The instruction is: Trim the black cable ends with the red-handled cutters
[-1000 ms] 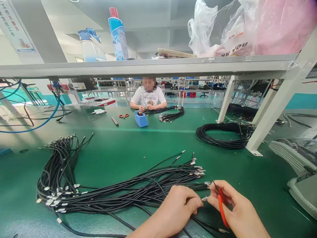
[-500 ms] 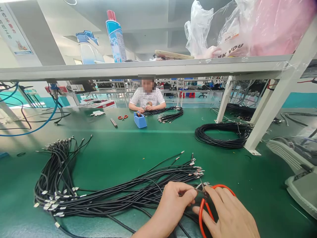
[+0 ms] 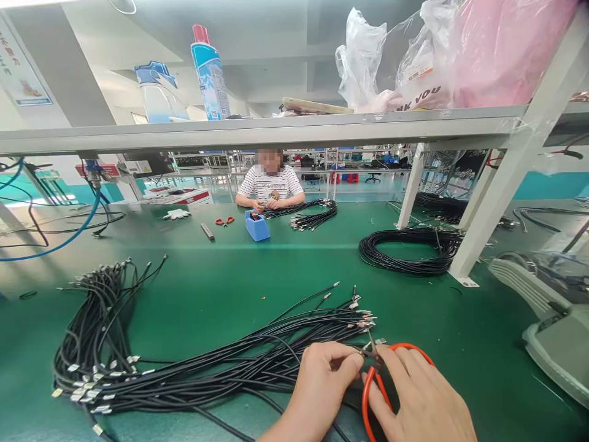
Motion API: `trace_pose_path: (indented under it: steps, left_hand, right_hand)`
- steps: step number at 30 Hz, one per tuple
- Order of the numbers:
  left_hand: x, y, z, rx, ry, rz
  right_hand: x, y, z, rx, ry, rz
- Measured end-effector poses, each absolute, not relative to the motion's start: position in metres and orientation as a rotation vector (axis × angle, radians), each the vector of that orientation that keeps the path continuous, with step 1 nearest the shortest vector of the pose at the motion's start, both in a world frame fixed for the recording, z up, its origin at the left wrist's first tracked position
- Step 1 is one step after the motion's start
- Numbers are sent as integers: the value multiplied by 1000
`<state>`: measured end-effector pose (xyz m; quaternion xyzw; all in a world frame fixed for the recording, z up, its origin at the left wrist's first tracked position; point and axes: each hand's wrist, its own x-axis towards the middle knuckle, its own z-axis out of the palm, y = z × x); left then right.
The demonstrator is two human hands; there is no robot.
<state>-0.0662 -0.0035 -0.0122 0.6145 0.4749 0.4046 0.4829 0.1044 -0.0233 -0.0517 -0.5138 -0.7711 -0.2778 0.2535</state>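
Factory floor, long green bench (image 3: 230, 270) under a grey overhead shelf (image 3: 276, 129); a spray can (image 3: 209, 73) and plastic bags (image 3: 414, 61) are stored on the shelf.

A large bundle of black cables (image 3: 193, 368) is spread across the near bench, its looped end at 9 o'clock from the hands and its metal-tipped ends (image 3: 363, 316) fanned out just at 12 o'clock from them.

The left hand (image 3: 322, 380) is seen closed, thumb and forefinger pinched on one cable end at the near edge of the bundle. The right hand (image 3: 423, 399) is wrapped through the orange handles of a pair of small cutters (image 3: 375, 368); the cutter tip is set against the pinched cable end, directly between the two hands. The hands are nearly touching, the right at 3 o'clock of the left. Whether the blades are closed on the wire cannot be told.

At 1 o'clock, well apart, a coil of black cable (image 3: 405, 252) is laid beside a white shelf leg (image 3: 497, 184). A grey machine housing (image 3: 552, 331) is noted at 3 o'clock at the bench edge.

At 12 o'clock, far side of the bench, a co-worker in a striped shirt (image 3: 270, 184) is seated with a second cable bundle (image 3: 313, 215), a blue tape dispenser (image 3: 256, 226), and red-handled scissors (image 3: 224, 220) close by. A blue hose (image 3: 69, 236) is draped at 10 o'clock.
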Motion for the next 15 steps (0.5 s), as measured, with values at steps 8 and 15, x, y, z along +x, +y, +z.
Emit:
trace_pose_path:
  steps: [8,15]
  left_hand:
    - [-65,-6,-14,1527,1217,995]
    - [-65,-6,-12,1574,1240,1005]
  right_hand:
    - [100,-24,-54,-1400,-2087,-756]
    - [96,-25,-58,-1412,-2089,-731]
